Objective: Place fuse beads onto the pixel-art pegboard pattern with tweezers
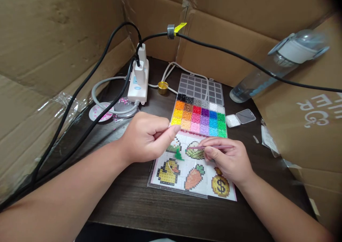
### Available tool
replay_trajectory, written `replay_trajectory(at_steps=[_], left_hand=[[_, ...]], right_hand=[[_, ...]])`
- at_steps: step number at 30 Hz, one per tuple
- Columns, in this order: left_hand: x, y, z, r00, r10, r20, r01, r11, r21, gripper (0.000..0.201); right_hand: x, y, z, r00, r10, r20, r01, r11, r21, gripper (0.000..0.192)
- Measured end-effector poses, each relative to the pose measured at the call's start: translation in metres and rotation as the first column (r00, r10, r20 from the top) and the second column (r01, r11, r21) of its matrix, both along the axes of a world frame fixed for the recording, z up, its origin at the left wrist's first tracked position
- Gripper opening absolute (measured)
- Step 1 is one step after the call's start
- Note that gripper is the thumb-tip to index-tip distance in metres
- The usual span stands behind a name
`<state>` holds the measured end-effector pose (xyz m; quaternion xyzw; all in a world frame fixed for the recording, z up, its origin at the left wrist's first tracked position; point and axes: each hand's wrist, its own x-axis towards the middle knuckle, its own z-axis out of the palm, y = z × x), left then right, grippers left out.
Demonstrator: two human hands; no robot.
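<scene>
My right hand point(227, 160) holds pink tweezers point(213, 147), their tips pointing left over the sheet. A tiny green bead seems to sit at the tips. My left hand point(151, 137) is closed in a pinch above the sheet's upper left, by the near-left corner of the bead box point(201, 129); what it pinches, if anything, I cannot make out. Beneath both hands lies the pattern sheet point(184, 163), with a duck, a carrot and a money bag, under a clear pegboard point(176, 189). Green beads point(178, 155) stand on the pegboard near my left thumb.
Left of the box are a power strip point(138, 90), a dish of pink beads point(100, 112) and a gold cup point(162, 87). At right stand a small open case point(233, 121) and a water bottle point(278, 67). Black cables point(227, 50) cross overhead; cardboard walls point(61, 28) enclose the table.
</scene>
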<state>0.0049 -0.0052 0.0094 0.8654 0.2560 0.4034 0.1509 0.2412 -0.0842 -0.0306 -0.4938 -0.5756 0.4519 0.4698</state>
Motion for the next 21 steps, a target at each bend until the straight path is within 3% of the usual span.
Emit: replay_trajectory(at_steps=[4,9,16,21], left_hand=[[-0.001,0.001,0.000,1.000,0.005,-0.014,-0.005,1.000,-0.002,0.046],[-0.004,0.001,0.002,1.000,0.006,-0.023,-0.006,1.000,-0.002,0.044],[-0.014,0.004,0.010,0.997,0.020,-0.075,-0.016,0.999,0.051,0.041],[-0.016,0.008,0.009,0.994,0.054,-0.089,-0.049,0.997,0.062,0.041]], right_hand=[[0.025,0.019,-0.003,0.938,-0.264,-0.224,0.275,0.961,0.020,0.008],[0.055,0.050,0.001,0.734,-0.555,-0.391,0.605,0.797,0.006,0.014],[0.058,0.059,-0.008,0.652,-0.681,-0.333,0.695,0.713,-0.095,0.026],[0.060,0.058,-0.005,0.624,-0.630,-0.463,0.652,0.746,-0.136,0.026]])
